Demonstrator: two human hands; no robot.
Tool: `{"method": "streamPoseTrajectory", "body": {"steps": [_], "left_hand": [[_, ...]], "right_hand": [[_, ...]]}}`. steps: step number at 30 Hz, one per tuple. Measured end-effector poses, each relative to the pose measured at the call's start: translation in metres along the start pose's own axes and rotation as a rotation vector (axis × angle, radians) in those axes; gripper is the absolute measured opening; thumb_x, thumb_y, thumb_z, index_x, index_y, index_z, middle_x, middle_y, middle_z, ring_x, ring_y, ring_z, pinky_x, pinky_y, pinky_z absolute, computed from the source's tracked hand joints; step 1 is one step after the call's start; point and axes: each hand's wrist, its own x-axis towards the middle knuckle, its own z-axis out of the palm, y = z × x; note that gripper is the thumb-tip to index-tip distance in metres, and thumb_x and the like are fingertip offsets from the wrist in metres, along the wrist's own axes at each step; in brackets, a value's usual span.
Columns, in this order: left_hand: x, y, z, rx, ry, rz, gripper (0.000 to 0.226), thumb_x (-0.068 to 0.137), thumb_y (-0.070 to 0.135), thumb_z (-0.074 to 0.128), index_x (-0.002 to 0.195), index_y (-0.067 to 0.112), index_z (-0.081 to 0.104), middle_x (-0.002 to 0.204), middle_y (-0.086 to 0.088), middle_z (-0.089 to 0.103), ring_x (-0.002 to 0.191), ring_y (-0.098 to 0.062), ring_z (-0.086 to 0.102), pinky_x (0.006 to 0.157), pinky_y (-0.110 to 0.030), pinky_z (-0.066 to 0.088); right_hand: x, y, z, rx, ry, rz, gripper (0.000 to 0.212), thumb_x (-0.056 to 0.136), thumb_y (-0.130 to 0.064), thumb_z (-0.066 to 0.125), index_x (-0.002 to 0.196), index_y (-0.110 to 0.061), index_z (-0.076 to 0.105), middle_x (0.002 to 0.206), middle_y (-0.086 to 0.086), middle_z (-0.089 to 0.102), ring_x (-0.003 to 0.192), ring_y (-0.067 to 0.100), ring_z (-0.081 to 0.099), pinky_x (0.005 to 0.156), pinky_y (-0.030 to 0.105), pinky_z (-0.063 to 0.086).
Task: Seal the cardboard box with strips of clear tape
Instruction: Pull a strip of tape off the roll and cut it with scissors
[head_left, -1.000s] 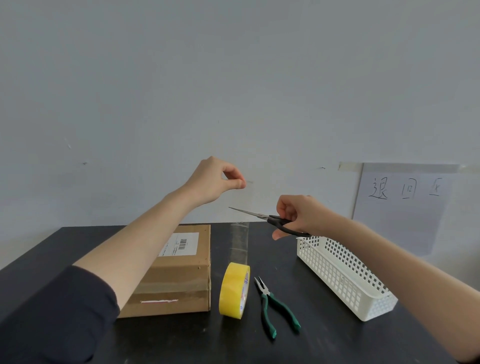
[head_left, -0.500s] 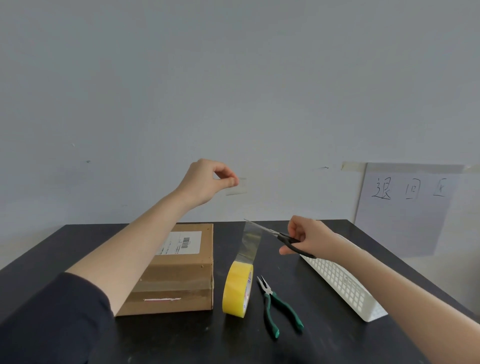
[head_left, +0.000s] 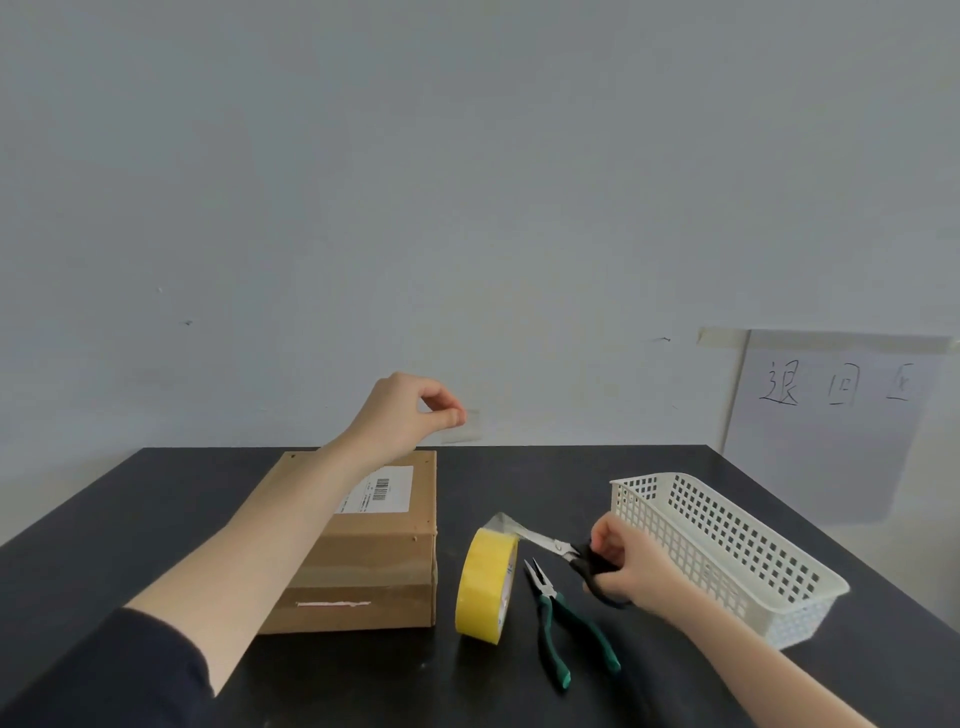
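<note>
A brown cardboard box with a white barcode label lies on the black table, left of centre. A yellow tape roll stands on edge just right of it. My left hand is raised above the box and pinches the end of a clear tape strip. My right hand grips black-handled scissors, whose blades reach the top of the roll, where a short clear tail sticks up.
Green-handled pliers lie on the table just right of the roll. A white perforated plastic basket stands at the right. A paper sign with handwriting is taped to the wall at the back right.
My right hand has brought the scissors down from mid-air to the top of the roll. The stretched tape no longer visibly spans from the roll to my left hand, which has stayed raised.
</note>
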Motion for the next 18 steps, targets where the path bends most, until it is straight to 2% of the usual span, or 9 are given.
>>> {"method": "streamPoseTrajectory", "body": {"steps": [2, 7, 13, 18], "left_hand": [[-0.002, -0.004, 0.002, 0.003, -0.009, 0.000, 0.004, 0.086, 0.026, 0.071, 0.082, 0.024, 0.072, 0.083, 0.013, 0.068, 0.085, -0.001, 0.061, 0.072, -0.012, 0.038], [-0.007, -0.012, 0.006, 0.003, -0.016, -0.013, 0.005, 0.086, 0.025, 0.070, 0.085, 0.022, 0.073, 0.084, 0.011, 0.069, 0.084, -0.002, 0.061, 0.071, -0.011, 0.038], [-0.012, -0.021, 0.009, 0.015, -0.021, -0.042, 0.006, 0.087, 0.027, 0.069, 0.084, 0.023, 0.073, 0.083, 0.013, 0.067, 0.083, 0.004, 0.055, 0.067, -0.008, 0.033], [-0.014, -0.024, 0.011, 0.019, -0.017, -0.043, 0.006, 0.087, 0.026, 0.069, 0.084, 0.023, 0.072, 0.083, 0.012, 0.067, 0.083, 0.004, 0.054, 0.067, -0.009, 0.034]], "right_hand": [[0.003, 0.008, 0.007, 0.030, 0.002, 0.017, 0.032, 0.055, -0.006, 0.067, 0.078, -0.019, 0.050, 0.070, 0.000, 0.060, 0.063, 0.014, 0.052, 0.060, 0.032, 0.044], [0.005, 0.015, 0.017, 0.121, -0.021, 0.071, 0.037, 0.054, 0.000, 0.073, 0.079, -0.015, 0.051, 0.070, 0.004, 0.063, 0.061, 0.017, 0.053, 0.054, 0.032, 0.044], [0.007, 0.017, 0.023, 0.132, -0.060, 0.069, 0.042, 0.050, -0.004, 0.081, 0.081, -0.012, 0.053, 0.080, 0.011, 0.072, 0.071, 0.016, 0.065, 0.072, 0.038, 0.055], [0.008, 0.015, 0.023, 0.116, -0.113, 0.065, 0.043, 0.050, -0.007, 0.084, 0.083, -0.012, 0.056, 0.085, 0.018, 0.072, 0.067, 0.017, 0.062, 0.068, 0.036, 0.052]]}}
